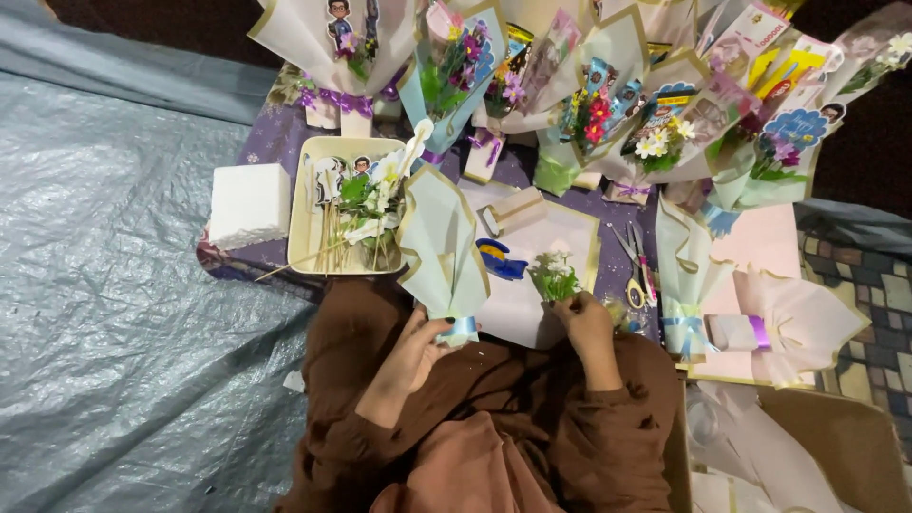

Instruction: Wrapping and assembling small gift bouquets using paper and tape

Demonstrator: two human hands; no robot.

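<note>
My left hand [415,353] grips the ribbon-tied base of a pale green paper bouquet cone [439,249] with gold edging, held upright over my lap. In my right hand [587,323] is a small sprig of white artificial flowers with green leaves [555,275], held just above a pale pink wrapping sheet [560,237]. A blue and yellow decorative tag [498,258] lies between the cone and the sprig. I wear brown sleeves.
A cream tray [302,228] holds flower stems and paper toppers on sticks. A white foam block [249,203] sits to its left. Scissors [635,268] lie right of the pink sheet. Several finished bouquets [608,104] line the back. More wrapped cones [788,323] lie at right. Grey tarp [114,285] covers the floor.
</note>
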